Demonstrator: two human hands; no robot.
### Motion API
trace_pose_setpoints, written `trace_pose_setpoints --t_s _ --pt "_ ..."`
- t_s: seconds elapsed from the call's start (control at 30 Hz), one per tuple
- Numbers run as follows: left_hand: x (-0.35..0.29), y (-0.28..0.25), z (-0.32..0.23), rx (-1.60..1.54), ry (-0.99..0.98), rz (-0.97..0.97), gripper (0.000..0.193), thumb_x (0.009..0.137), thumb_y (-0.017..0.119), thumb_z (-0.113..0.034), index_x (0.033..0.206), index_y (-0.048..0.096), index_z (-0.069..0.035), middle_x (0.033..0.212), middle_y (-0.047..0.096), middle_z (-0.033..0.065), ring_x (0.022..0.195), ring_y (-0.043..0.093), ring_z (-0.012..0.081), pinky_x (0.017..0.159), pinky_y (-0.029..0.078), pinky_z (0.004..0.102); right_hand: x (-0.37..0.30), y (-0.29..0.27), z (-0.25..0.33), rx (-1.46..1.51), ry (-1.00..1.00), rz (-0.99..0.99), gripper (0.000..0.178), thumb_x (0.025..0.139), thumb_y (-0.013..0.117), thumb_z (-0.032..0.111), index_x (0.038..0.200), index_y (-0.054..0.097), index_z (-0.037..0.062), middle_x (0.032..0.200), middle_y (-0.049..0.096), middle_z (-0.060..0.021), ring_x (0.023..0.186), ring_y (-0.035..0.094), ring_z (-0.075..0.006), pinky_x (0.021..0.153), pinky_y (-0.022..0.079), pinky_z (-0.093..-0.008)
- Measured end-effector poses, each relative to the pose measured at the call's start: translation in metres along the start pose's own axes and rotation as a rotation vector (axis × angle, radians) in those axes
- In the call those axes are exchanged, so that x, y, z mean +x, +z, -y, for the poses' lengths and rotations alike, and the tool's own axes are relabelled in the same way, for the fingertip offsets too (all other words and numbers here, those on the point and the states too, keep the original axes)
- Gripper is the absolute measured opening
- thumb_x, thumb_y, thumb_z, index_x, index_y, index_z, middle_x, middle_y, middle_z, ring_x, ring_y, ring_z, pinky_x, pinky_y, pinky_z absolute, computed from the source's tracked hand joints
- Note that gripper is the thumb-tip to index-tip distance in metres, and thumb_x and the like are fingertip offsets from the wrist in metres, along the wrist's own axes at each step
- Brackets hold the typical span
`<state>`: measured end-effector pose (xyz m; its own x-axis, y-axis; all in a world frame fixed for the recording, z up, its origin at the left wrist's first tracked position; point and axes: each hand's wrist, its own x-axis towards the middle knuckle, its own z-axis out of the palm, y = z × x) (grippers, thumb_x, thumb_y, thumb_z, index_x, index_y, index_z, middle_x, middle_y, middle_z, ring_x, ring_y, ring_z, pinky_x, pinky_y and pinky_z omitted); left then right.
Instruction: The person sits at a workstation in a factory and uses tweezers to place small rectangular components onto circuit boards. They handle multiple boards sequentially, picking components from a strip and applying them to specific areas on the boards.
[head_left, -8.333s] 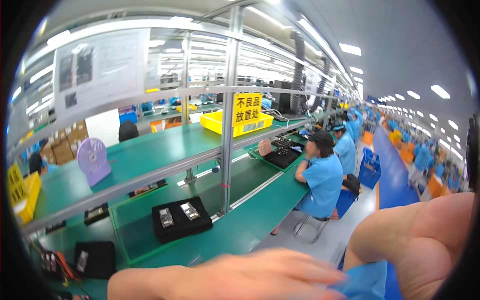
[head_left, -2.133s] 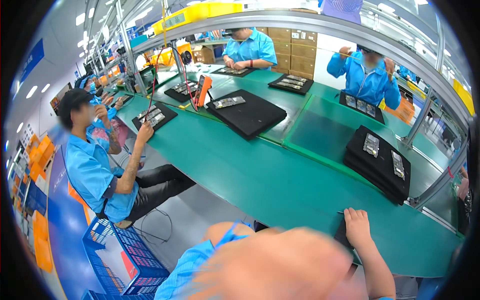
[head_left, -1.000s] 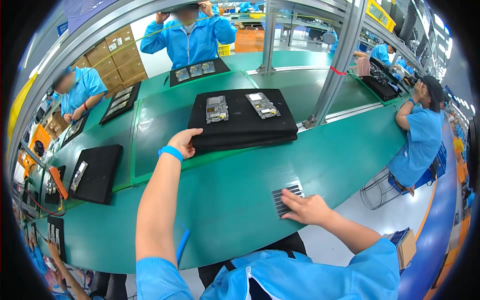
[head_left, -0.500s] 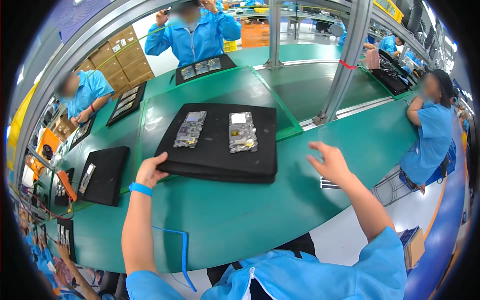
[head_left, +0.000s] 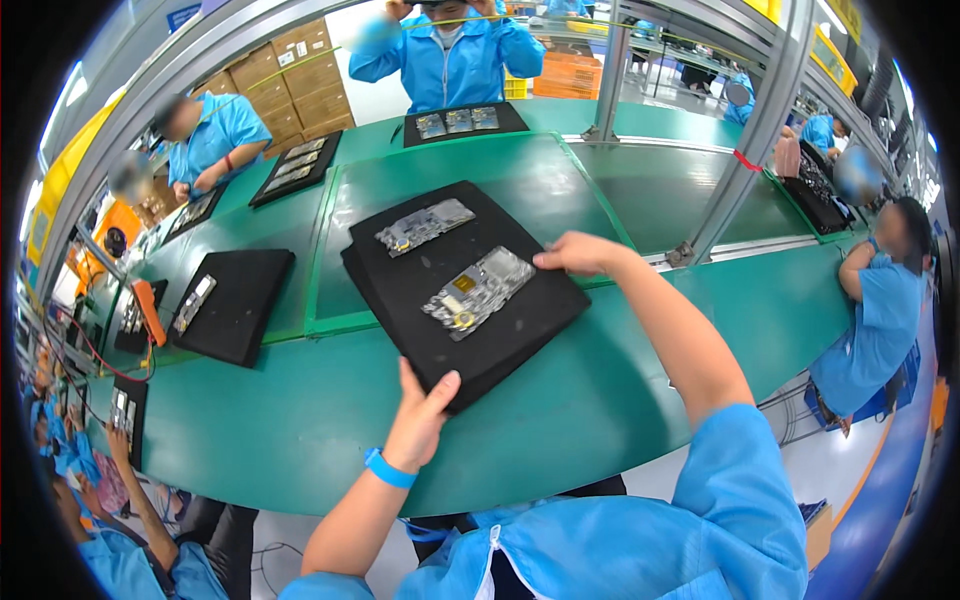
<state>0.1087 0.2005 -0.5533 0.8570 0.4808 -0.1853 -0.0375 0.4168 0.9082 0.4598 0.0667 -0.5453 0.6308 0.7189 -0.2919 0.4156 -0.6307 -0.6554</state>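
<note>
Orange meter (head_left: 150,312) far left, then flat black pad (head_left: 240,290) with one small board on it. Brown boxes (head_left: 305,88) behind, small pale labels, print too small to read. Left hand (head_left: 415,425), blue wristband (head_left: 390,468): thumb and fingers gripping near corner of black pad stack (head_left: 515,325). Stack sits angled over green table (head_left: 300,430); can't tell if lifted. Two circuit boards (head_left: 485,288) on top, apart, markings too fine to read. Right hand (head_left: 575,255): fingers pinching stack's right corner. Metal post (head_left: 722,200) with red tape (head_left: 747,160); seated co-worker (head_left: 875,310) far right.
</note>
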Motion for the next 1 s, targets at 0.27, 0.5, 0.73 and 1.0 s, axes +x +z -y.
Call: trace_pose_setpoints --t_s 0.27,0.5,0.73,1.0 --pt "0.058 -0.147 -0.082 -0.037 -0.198 0.186 0.081 0.065 0.064 0.011 0.14 0.037 0.0 0.129 0.054 0.0131 0.115 0.055 0.0234 0.101 0.041 0.0349 -0.167 0.125 0.083 0.207 -0.199 0.348 0.042 0.088 0.059 0.038 0.097 0.066 -0.0028 0.085 0.071 -0.0111 0.087 0.066 -0.0207 0.081 0.049 -0.0338" --pt "0.123 -0.163 -0.105 0.185 -0.426 0.434 0.086 0.054 0.073 0.01 0.135 0.047 0.0 0.125 0.058 0.0079 0.109 0.056 0.0202 0.097 0.043 0.0315 -0.204 0.067 0.09 0.057 -0.301 -0.161 0.052 0.075 0.075 0.04 0.105 0.065 -0.0014 0.103 0.066 -0.0186 0.096 0.064 -0.029 0.081 0.05 -0.0371" --pt "0.104 -0.129 -0.085 0.396 -0.085 -0.044 0.071 0.07 0.075 -0.001 0.133 0.041 0.002 0.116 0.059 0.0135 0.104 0.057 0.0235 0.094 0.045 0.0346 -0.15 0.039 0.007 0.284 0.012 -0.072 0.064 0.079 0.073 0.04 0.123 0.054 -0.0035 0.109 0.064 -0.0188 0.101 0.061 -0.0261 0.088 0.046 -0.034" --pt "-0.031 -0.104 -0.036 0.495 0.254 -0.054 0.072 0.089 0.056 -0.016 0.146 0.017 0.004 0.152 0.02 0.017 0.141 0.019 0.0248 0.113 0.014 0.0338 -0.241 0.081 0.024 0.116 0.072 0.022 0.057 0.085 0.065 0.036 0.129 0.048 0.0039 0.09 0.066 -0.0211 0.086 0.066 -0.0305 0.075 0.049 -0.0388"
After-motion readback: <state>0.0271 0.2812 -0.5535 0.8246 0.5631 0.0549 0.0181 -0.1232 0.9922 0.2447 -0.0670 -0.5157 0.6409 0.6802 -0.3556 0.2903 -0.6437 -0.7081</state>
